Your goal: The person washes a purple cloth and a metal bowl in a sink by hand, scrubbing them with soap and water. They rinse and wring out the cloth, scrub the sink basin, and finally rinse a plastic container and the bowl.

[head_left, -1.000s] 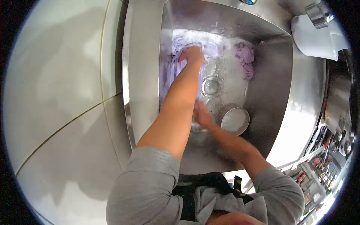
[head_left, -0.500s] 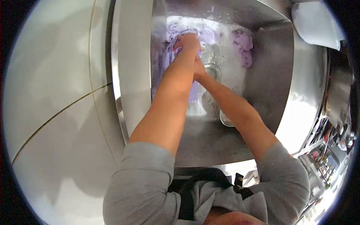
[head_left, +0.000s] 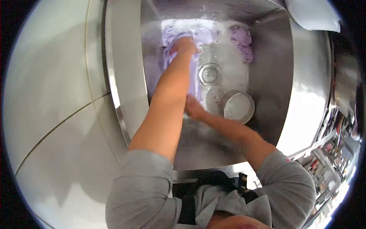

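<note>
A wet, soapy purple cloth lies spread along the left side of a steel sink. My left hand grips its upper part, fingers curled down into the fabric and partly hidden in the suds. At the cloth's lower end is my right hand, smeared by motion, its fingers partly behind my left forearm. Another bunched purple cloth rests by the sink's upper right corner. Between the cloths sits the round drain, and a round metal bowl or pan stands at its lower right.
White foam covers the far end of the sink floor. The sink's steel rim runs beside a tiled surface on the left. A white plastic container sits at the upper right, with cluttered utensils lower down.
My right hand has moved from beside my left hand down toward the near end of the cloth. The drain and the round bowl have come into fuller view. My left hand stays on the cloth.
</note>
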### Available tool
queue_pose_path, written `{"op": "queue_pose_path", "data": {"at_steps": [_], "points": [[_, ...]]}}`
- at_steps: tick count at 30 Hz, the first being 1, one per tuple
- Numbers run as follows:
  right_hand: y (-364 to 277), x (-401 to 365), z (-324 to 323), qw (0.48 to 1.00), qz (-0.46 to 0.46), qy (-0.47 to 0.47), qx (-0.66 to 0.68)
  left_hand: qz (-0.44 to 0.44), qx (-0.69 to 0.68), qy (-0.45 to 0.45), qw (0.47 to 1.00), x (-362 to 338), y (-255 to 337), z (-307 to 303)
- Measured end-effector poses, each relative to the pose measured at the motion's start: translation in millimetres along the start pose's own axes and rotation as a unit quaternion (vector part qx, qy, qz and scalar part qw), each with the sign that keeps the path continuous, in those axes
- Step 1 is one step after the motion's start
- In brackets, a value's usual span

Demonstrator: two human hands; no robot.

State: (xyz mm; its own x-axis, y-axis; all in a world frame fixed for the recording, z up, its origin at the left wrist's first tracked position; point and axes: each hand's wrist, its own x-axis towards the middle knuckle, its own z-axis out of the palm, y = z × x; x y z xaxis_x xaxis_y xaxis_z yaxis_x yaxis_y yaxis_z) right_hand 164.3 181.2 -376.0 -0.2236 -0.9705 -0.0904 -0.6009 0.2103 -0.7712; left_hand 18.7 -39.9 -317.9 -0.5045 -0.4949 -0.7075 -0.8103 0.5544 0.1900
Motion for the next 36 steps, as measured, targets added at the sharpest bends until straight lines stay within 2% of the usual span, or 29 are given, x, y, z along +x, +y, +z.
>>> {"op": "queue_pose_path", "data": {"at_steps": [2, 4, 5, 7, 9, 10, 12, 14, 15, 17, 18, 19, 21, 22, 24, 26, 27, 28, 29, 30, 31, 32, 34, 35, 36], "points": [[-31, -37, -34, 0.998, -0.055, 0.036, 0.011, 0.002, -0.014, -0.021, 1.000, -12, 6, -11], [-3, -4, -45, 0.995, 0.083, -0.058, -0.004, -0.005, -0.004, -0.008, 1.000, -21, 7, -14], [0, -9, -45, 0.994, 0.086, -0.060, -0.005, -0.008, -0.001, -0.006, 1.000, -24, 8, -14], [3, -15, -48, 0.994, 0.050, -0.046, -0.090, -0.025, -0.011, -0.056, 0.998, -21, 7, -17], [2, -7, -54, 0.984, 0.007, -0.024, -0.177, -0.028, -0.004, -0.039, 0.999, -25, 4, -21], [-8, -49, -29, 0.996, 0.012, -0.002, -0.088, -0.030, 0.000, -0.029, 0.999, -30, 6, -18], [-10, -74, -18, 0.995, 0.062, -0.009, -0.081, -0.044, -0.011, -0.017, 0.999, -44, 13, -19], [-13, -31, -54, 0.986, 0.019, 0.046, -0.158, -0.065, -0.019, -0.002, 0.998, -48, 14, -29], [-4, 12, -78, 0.989, 0.016, 0.082, -0.122, -0.065, -0.028, -0.017, 0.997, -49, 14, -28], [-6, 12, -85, 0.987, 0.025, 0.076, -0.137, -0.066, -0.036, -0.029, 0.997, -51, 13, -24], [-7, 16, -88, 0.985, 0.032, 0.076, -0.151, -0.056, -0.020, -0.005, 0.998, -51, 12, -20], [-9, -14, -73, 0.985, 0.021, 0.036, -0.168, -0.041, -0.006, 0.021, 0.999, -46, 10, -17], [-18, -81, -45, 0.982, 0.014, -0.016, -0.190, -0.035, -0.009, 0.014, 0.999, -47, 9, -9], [-21, -84, -44, 0.986, 0.034, 0.035, -0.162, -0.029, -0.008, 0.019, 0.999, -43, 10, -15], [-16, -77, -46, 0.987, 0.055, 0.080, -0.128, -0.051, -0.008, 0.003, 0.999, -37, 11, -21], [-18, -24, -90, 0.980, 0.194, -0.041, -0.024, -0.073, -0.006, -0.025, 0.997, -44, 13, -12], [-18, -2, -102, 0.962, 0.254, -0.094, 0.025, -0.071, -0.014, 0.001, 0.997, -52, 14, -21], [-22, -21, -94, 0.963, 0.253, -0.092, 0.027, -0.068, -0.018, 0.024, 0.997, -54, 13, -22], [-33, -59, -88, 0.976, 0.135, -0.148, -0.086, -0.073, -0.020, 0.042, 0.996, -55, 14, -21], [-41, -89, -85, 0.960, 0.017, -0.203, -0.194, -0.072, -0.023, 0.038, 0.996, -46, 10, -6], [-49, -96, -89, 0.951, 0.066, -0.242, -0.183, -0.022, -0.003, 0.074, 0.997, -28, 4, 16], [-49, -90, -90, 0.950, 0.062, -0.241, -0.188, 0.009, -0.032, 0.127, 0.991, -24, -2, 28], [-42, -68, -80, 0.982, 0.016, -0.074, -0.170, 0.058, -0.127, 0.236, 0.962, -30, -17, 61], [-26, -72, -61, 0.984, 0.008, -0.069, -0.165, 0.047, -0.172, 0.324, 0.929, -42, -29, 91], [2, -77, -35, 0.985, -0.021, -0.030, -0.167, 0.033, -0.178, 0.451, 0.874, -71, -35, 103]]}}
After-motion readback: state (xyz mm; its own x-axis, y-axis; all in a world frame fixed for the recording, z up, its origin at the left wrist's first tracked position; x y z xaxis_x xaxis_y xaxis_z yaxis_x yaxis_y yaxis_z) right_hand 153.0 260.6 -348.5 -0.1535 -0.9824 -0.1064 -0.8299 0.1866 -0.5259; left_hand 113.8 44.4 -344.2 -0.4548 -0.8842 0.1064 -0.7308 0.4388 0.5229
